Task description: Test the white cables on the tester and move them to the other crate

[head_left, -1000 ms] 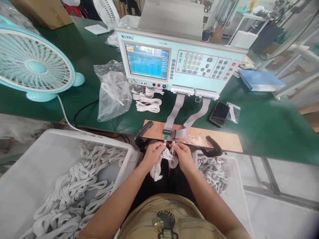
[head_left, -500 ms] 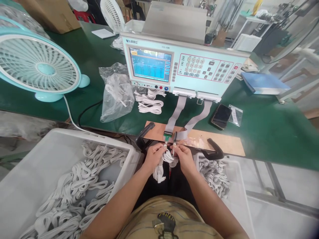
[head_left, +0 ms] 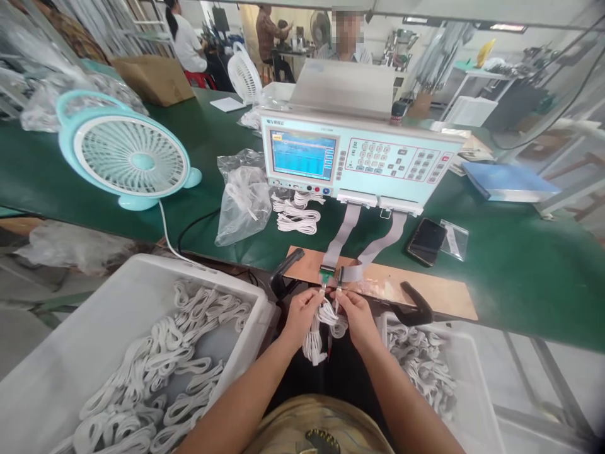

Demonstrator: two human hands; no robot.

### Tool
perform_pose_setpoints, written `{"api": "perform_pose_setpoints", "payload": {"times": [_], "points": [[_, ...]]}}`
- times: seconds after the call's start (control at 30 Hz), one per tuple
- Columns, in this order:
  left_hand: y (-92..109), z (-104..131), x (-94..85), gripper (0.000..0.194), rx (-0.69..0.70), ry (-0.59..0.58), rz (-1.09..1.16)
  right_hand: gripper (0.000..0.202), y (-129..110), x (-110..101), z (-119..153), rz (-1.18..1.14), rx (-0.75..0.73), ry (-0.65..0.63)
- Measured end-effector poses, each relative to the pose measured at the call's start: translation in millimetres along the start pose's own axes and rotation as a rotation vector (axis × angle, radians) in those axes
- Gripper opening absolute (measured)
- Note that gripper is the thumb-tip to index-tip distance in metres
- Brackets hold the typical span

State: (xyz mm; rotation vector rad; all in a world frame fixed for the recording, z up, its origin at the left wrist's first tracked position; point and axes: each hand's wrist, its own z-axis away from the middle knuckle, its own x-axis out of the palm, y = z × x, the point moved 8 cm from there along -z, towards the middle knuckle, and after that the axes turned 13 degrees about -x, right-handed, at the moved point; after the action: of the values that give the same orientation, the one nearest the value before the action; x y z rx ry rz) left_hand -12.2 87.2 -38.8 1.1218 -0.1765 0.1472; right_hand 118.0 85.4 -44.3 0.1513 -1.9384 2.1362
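Note:
A bundled white cable [head_left: 314,340] hangs between my two hands at the table's front edge. My left hand [head_left: 305,310] pinches one plug end of it against the small green circuit board [head_left: 326,276]. With thumb and finger, my right hand [head_left: 352,309] grips the cable's other end at the black connector [head_left: 340,276] of the second ribbon. Two grey ribbon cables [head_left: 341,238] run from these connectors up to the tester [head_left: 359,157], whose screen [head_left: 302,156] is lit. The plug tips are mostly covered by my fingers.
A wooden board [head_left: 439,298] is held by black clamps [head_left: 416,306]. Left stands a white bin [head_left: 142,268] of cable bundles; right, another bin [head_left: 477,378]. A blue fan [head_left: 137,157], plastic bag [head_left: 243,202] and phone [head_left: 426,242] lie on the table. People sit behind.
The camera view has tilted up, so the scene sits lower and people in the background show. Both hands keep their hold on the cable at the connectors.

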Motion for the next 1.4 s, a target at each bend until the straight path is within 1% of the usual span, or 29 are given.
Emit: {"api": "perform_pose_setpoints", "payload": {"times": [0.13,0.23,0.37,0.53,0.7,0.87,1.07,1.2,1.3,1.4], "points": [[-1,2,1.2,0.029,0.041,0.057,0.012,0.029,-1,-1,-1,0.032,-0.017,-0.006],[-8,2,2.9,0.028,0.011,0.091,0.075,0.031,1,-3,-1,0.028,-0.006,0.01],[-13,1,5.5,0.028,-0.031,0.058,0.11,0.03,1,-2,-1,-0.004,0.003,0.014],[-4,1,6.8,0.028,-0.022,0.016,0.054,0.03,0,-1,2,0.028,0.007,0.006],[0,-11,13.0,0.032,-0.015,-0.023,-0.024,0.035,0,-1,1,0.037,-0.015,0.008],[9,-15,13.5,0.037,0.064,0.008,-0.091,0.037,-3,1,-1,0.041,-0.047,0.016],[7,-14,13.2,0.038,0.068,0.015,-0.081,0.034,6,2,-2,-0.031,-0.037,0.039],[4,-16,13.7,0.035,0.054,0.024,-0.058,0.035,4,5,2,-0.067,-0.022,0.036],[4,-15,12.6,0.032,0.046,0.039,-0.051,0.033,-2,5,2,-0.022,-0.049,0.028],[5,-10,11.7,0.03,0.056,0.032,-0.05,0.032,-9,6,3,0.078,-0.101,0.039]]}}
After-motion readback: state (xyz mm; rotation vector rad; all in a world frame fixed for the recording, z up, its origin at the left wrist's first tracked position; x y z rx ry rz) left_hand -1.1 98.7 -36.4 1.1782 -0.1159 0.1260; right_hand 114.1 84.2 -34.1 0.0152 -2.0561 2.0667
